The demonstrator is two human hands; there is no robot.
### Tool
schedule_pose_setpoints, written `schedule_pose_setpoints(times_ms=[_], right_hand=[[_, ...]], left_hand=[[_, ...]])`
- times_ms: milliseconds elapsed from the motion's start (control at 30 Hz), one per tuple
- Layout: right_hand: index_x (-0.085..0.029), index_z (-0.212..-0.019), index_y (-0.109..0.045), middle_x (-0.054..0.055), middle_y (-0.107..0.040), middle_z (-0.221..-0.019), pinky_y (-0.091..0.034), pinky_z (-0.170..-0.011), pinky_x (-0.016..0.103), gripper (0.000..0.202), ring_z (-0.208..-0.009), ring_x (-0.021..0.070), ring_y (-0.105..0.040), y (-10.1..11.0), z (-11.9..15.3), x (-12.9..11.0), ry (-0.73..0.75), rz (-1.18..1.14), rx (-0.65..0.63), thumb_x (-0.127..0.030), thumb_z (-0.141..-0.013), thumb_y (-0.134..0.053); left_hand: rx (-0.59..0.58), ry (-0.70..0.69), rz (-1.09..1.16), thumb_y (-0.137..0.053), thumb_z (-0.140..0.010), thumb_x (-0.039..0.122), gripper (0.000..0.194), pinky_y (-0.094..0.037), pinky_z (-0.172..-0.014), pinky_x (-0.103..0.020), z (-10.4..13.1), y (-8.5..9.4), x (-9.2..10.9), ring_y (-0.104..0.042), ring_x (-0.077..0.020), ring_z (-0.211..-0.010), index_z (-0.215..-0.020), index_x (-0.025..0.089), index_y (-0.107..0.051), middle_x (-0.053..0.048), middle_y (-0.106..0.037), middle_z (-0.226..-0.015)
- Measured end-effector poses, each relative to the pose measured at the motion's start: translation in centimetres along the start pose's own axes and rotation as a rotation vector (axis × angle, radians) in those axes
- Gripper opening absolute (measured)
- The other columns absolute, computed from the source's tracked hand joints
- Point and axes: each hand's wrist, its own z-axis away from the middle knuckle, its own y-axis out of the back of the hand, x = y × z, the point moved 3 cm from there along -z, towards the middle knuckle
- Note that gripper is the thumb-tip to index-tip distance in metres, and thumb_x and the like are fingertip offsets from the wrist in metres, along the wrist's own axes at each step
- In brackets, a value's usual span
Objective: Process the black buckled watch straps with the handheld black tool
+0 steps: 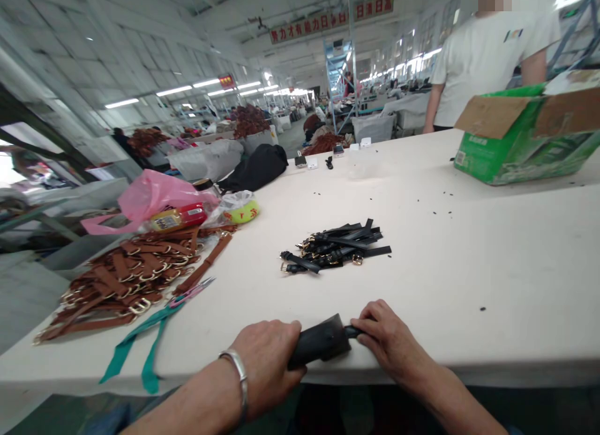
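My left hand (267,360), with a silver bracelet at the wrist, is wrapped round a thick black tool (323,341) at the table's front edge. The fingers of my right hand (387,338) pinch a thin black piece (352,331) at the tool's right end. What this piece is, I cannot make out exactly. Beyond my hands lies a pile of short black straps (340,244) with gold-coloured buckles.
Brown straps (126,272) with metal rings are heaped at the left, beside pink-handled scissors (192,293) and a green ribbon (150,344). Behind them lies a pink bag (152,197). A green carton (525,138) stands at the back right, near a standing person (490,60).
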Motion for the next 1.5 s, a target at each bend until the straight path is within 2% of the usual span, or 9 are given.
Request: schedule_pose_setpoints(times_ms=[100,267,367,567,733,867,1067,1333,1500], right_hand=[[-0.023,-0.096,-0.059,0.005,-0.051,-0.084,-0.038,-0.07,0.033,0.022,-0.082,0.0189,-0.043,-0.2,0.0,0.2,-0.007,0.007,-0.002,-0.013,-0.077,-0.051],[-0.023,-0.098,-0.059,0.005,-0.05,-0.083,-0.038,-0.069,0.033,0.024,-0.081,0.0189,-0.043,-0.3,0.1,0.4,-0.013,0.016,0.012,-0.012,-0.078,-0.051],[-0.023,-0.099,-0.058,0.005,-0.05,-0.083,-0.038,-0.069,0.033,0.025,-0.081,0.0191,-0.043,-0.2,0.0,0.4,0.003,0.013,0.01,-0.012,-0.078,-0.05],[-0.022,-0.096,-0.06,0.005,-0.051,-0.083,-0.039,-0.071,0.034,0.023,-0.081,0.0193,-0.043,0.1,0.0,-0.1,-0.008,0.012,0.001,-0.012,-0.078,-0.05],[-0.022,-0.097,-0.059,0.005,-0.051,-0.085,-0.039,-0.071,0.034,0.025,-0.082,0.0192,-0.044,0.1,0.1,-0.2,-0.016,0.006,0.013,-0.01,-0.077,-0.05],[-0.021,-0.093,-0.059,0.005,-0.051,-0.084,-0.039,-0.071,0.034,0.022,-0.082,0.0194,-0.044,0.1,0.1,-0.2,-0.011,0.008,0.01,-0.01,-0.076,-0.05],[-0.022,-0.097,-0.059,0.005,-0.051,-0.084,-0.04,-0.07,0.034,0.025,-0.082,0.0195,-0.045,0.2,0.3,-0.2,-0.003,0.003,-0.003,-0.011,-0.076,-0.05],[-0.023,-0.096,-0.058,0.004,-0.051,-0.085,-0.04,-0.072,0.034,0.026,-0.083,0.019,-0.045,0.2,0.3,-0.4,-0.013,0.006,0.002,-0.01,-0.076,-0.051],[-0.022,-0.091,-0.059,0.005,-0.052,-0.083,-0.04,-0.071,0.033,0.019,-0.082,0.019,-0.046,0.3,0.1,-0.7,-0.023,0.008,0.008,-0.013,-0.075,-0.053]], left_hand=[[-0.033,0.022,-0.018,-0.045,-0.068,0.035,0.03,-0.045,-0.069,-0.044,0.5,-0.1,-0.5,-0.059,-0.0301,-0.08,-0.092,0.02,-0.056,-0.01,-0.064,-0.085],[0.007,-0.005,-0.009,-0.046,-0.068,0.037,0.028,-0.045,-0.069,-0.04,-0.6,0.6,1.2,-0.059,-0.0285,-0.08,-0.086,0.019,-0.056,-0.01,-0.063,-0.084],[0.029,0.009,0.01,-0.045,-0.069,0.04,0.028,-0.045,-0.067,-0.036,-1.0,0.2,1.3,-0.059,-0.0256,-0.079,-0.087,0.021,-0.055,-0.009,-0.064,-0.083],[0.125,0.139,0.106,-0.045,-0.07,0.042,0.025,-0.041,-0.061,-0.029,-0.2,-0.9,-2.7,-0.058,-0.0216,-0.074,-0.083,0.024,-0.056,-0.005,-0.064,-0.078],[0.049,0.174,0.163,-0.048,-0.068,0.042,0.023,-0.039,-0.06,-0.028,1.3,-0.6,-4.9,-0.058,-0.0206,-0.072,-0.079,0.025,-0.058,-0.003,-0.063,-0.074],[-0.006,0.168,0.21,-0.05,-0.066,0.042,0.025,-0.039,-0.062,-0.027,1.1,-1.0,-4.2,-0.058,-0.0206,-0.075,-0.081,0.024,-0.06,-0.004,-0.064,-0.076],[0.118,0.117,0.287,-0.048,-0.067,0.046,0.03,-0.039,-0.056,-0.024,-1.5,-2.2,-2.9,-0.058,-0.0188,-0.07,-0.082,0.022,-0.06,-0.004,-0.063,-0.077],[0.002,0.173,0.206,-0.049,-0.066,0.042,0.026,-0.04,-0.063,-0.029,1.3,-1.9,-4.1,-0.059,-0.0218,-0.076,-0.082,0.025,-0.059,-0.004,-0.064,-0.079],[0.101,0.152,0.252,-0.049,-0.066,0.046,0.027,-0.04,-0.059,-0.027,-0.1,-2.8,-3.6,-0.059,-0.0214,-0.073,-0.08,0.025,-0.06,-0.004,-0.064,-0.077]])
